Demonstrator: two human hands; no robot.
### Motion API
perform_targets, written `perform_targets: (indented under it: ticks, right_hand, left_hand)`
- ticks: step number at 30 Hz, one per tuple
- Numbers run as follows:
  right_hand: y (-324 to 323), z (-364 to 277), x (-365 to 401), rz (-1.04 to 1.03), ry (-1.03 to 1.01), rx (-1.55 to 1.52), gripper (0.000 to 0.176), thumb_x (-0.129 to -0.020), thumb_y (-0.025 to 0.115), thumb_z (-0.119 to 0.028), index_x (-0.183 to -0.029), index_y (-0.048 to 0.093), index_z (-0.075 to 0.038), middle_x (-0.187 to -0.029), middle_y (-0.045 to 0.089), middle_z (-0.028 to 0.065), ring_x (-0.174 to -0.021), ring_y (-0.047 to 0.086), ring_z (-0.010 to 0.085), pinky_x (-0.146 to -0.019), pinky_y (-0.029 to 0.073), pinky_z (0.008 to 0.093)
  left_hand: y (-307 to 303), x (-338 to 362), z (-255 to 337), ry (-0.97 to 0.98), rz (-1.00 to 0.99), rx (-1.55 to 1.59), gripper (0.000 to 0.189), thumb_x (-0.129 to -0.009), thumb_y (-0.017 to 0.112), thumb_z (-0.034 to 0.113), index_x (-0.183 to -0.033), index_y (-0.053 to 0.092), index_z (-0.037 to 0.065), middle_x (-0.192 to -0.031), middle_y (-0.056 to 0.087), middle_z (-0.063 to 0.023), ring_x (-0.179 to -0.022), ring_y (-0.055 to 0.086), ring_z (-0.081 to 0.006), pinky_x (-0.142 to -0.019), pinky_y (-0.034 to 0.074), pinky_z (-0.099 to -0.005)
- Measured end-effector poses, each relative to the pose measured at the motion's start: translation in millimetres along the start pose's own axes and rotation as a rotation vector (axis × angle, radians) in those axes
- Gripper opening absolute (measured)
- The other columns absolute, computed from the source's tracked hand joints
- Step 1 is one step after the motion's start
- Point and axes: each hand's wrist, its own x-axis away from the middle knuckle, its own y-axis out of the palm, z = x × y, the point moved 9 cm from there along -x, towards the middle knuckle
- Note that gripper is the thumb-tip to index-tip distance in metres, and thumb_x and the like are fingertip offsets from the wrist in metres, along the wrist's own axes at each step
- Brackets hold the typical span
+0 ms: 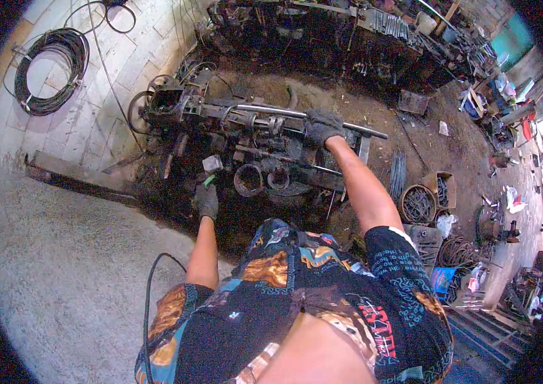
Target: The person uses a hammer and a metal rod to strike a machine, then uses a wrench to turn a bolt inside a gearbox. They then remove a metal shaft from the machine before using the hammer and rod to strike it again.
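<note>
In the head view my left hand (206, 200), in a dark glove, is closed around a short green handle (209, 180). A pale grey block (212, 163) sits right above that handle, looking like the head of a hammer; whether they are joined is hard to see. My right hand (324, 128), also gloved, is wrapped over a long shiny metal rod (364, 130). This rod lies along the top of a greasy machine (175, 105) and sticks out past my hand to the right. Two round containers, one of them a metal can (248, 180), stand below the machine's bed.
A coil of black cable (50, 70) hangs at the upper left by the pale tiled wall. To the right are a round basket of metal pieces (418, 203), a cardboard box (443, 189) and a bundle of thin rods (398, 173). A cluttered workbench (322, 38) runs along the back.
</note>
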Motion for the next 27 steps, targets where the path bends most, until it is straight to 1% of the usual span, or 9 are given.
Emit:
perform_targets:
  ticks: [2, 5, 9, 12, 15, 20, 24, 26, 27]
  right_hand:
    - [8, 8, -7, 0.037, 0.009, 0.011, 0.036, -0.089, 0.047, -0.038, -0.102, 0.068, -0.013, -0.107, 0.066, 0.0181, -0.101, 0.063, 0.0400, -0.085, 0.049, 0.0521]
    - [14, 11, -9, 0.015, -0.009, 0.019, 0.036, -0.089, 0.046, -0.039, -0.105, 0.067, -0.014, -0.109, 0.066, 0.0184, -0.103, 0.062, 0.0397, -0.086, 0.049, 0.0517]
    - [-1, 0, 0, -0.022, 0.001, 0.013, 0.037, -0.089, 0.046, -0.039, -0.107, 0.067, -0.014, -0.112, 0.066, 0.0180, -0.104, 0.062, 0.0399, -0.087, 0.048, 0.0516]
    - [-12, -5, 6, 0.032, -0.015, -0.039, 0.036, -0.089, 0.046, -0.037, -0.108, 0.067, -0.015, -0.112, 0.066, 0.0177, -0.103, 0.062, 0.0400, -0.086, 0.049, 0.0512]
    - [1, -1, -3, 0.022, -0.013, -0.053, 0.036, -0.089, 0.046, -0.037, -0.106, 0.068, -0.015, -0.111, 0.067, 0.0176, -0.102, 0.063, 0.0398, -0.085, 0.049, 0.0510]
    - [20, 12, -14, 0.004, 0.046, -0.008, 0.036, -0.088, 0.048, -0.037, -0.109, 0.069, -0.016, -0.111, 0.067, 0.0173, -0.102, 0.063, 0.0390, -0.087, 0.049, 0.0501]
    - [19, 12, -12, 0.055, 0.006, 0.003, 0.036, -0.087, 0.049, -0.038, -0.109, 0.069, -0.017, -0.111, 0.067, 0.0171, -0.103, 0.063, 0.0389, -0.087, 0.049, 0.0500]
    - [17, 11, -13, 0.146, -0.007, 0.057, 0.036, -0.087, 0.050, -0.039, -0.109, 0.069, -0.017, -0.111, 0.067, 0.0168, -0.103, 0.062, 0.0391, -0.086, 0.049, 0.0501]
    - [17, 12, -15, 0.145, -0.007, 0.057, 0.036, -0.087, 0.050, -0.039, -0.109, 0.069, -0.017, -0.111, 0.067, 0.0168, -0.103, 0.062, 0.0391, -0.086, 0.049, 0.0501]
  left_hand:
    - [6, -4, -8, 0.048, 0.020, 0.085, 0.035, -0.089, 0.059, 0.026, -0.111, 0.060, -0.002, -0.110, 0.062, -0.0251, -0.104, 0.057, -0.0429, -0.087, 0.045, -0.0476]
    - [9, -9, -9, 0.066, 0.003, 0.061, 0.032, -0.089, 0.060, 0.024, -0.108, 0.060, -0.003, -0.107, 0.062, -0.0243, -0.102, 0.058, -0.0423, -0.086, 0.045, -0.0473]
    - [-9, 2, 10, 0.013, 0.076, 0.115, 0.031, -0.089, 0.060, 0.022, -0.107, 0.059, -0.003, -0.105, 0.062, -0.0241, -0.101, 0.058, -0.0422, -0.085, 0.045, -0.0472]
    - [-5, 0, 12, 0.070, 0.029, 0.094, 0.032, -0.090, 0.060, 0.024, -0.107, 0.059, -0.002, -0.106, 0.062, -0.0246, -0.102, 0.058, -0.0422, -0.085, 0.045, -0.0466]
    - [-9, 3, 10, 0.001, 0.013, 0.147, 0.033, -0.090, 0.060, 0.026, -0.107, 0.060, -0.002, -0.106, 0.063, -0.0251, -0.103, 0.058, -0.0429, -0.086, 0.045, -0.0470]
    - [3, -4, -7, 0.040, 0.066, -0.166, 0.039, -0.092, 0.056, 0.031, -0.113, 0.057, -0.002, -0.109, 0.062, -0.0266, -0.106, 0.056, -0.0458, -0.089, 0.044, -0.0495]
    - [0, -4, 1, 0.099, 0.043, -0.099, 0.040, -0.093, 0.055, 0.031, -0.115, 0.055, -0.002, -0.111, 0.062, -0.0274, -0.107, 0.056, -0.0461, -0.089, 0.045, -0.0497]
    - [-5, 1, 7, -0.008, -0.022, -0.007, 0.038, -0.093, 0.054, 0.030, -0.115, 0.055, -0.001, -0.112, 0.062, -0.0269, -0.108, 0.056, -0.0457, -0.089, 0.045, -0.0499]
    - [-4, -1, 4, -0.009, -0.022, -0.007, 0.038, -0.093, 0.054, 0.030, -0.115, 0.055, -0.001, -0.112, 0.062, -0.0269, -0.108, 0.056, -0.0457, -0.089, 0.045, -0.0499]
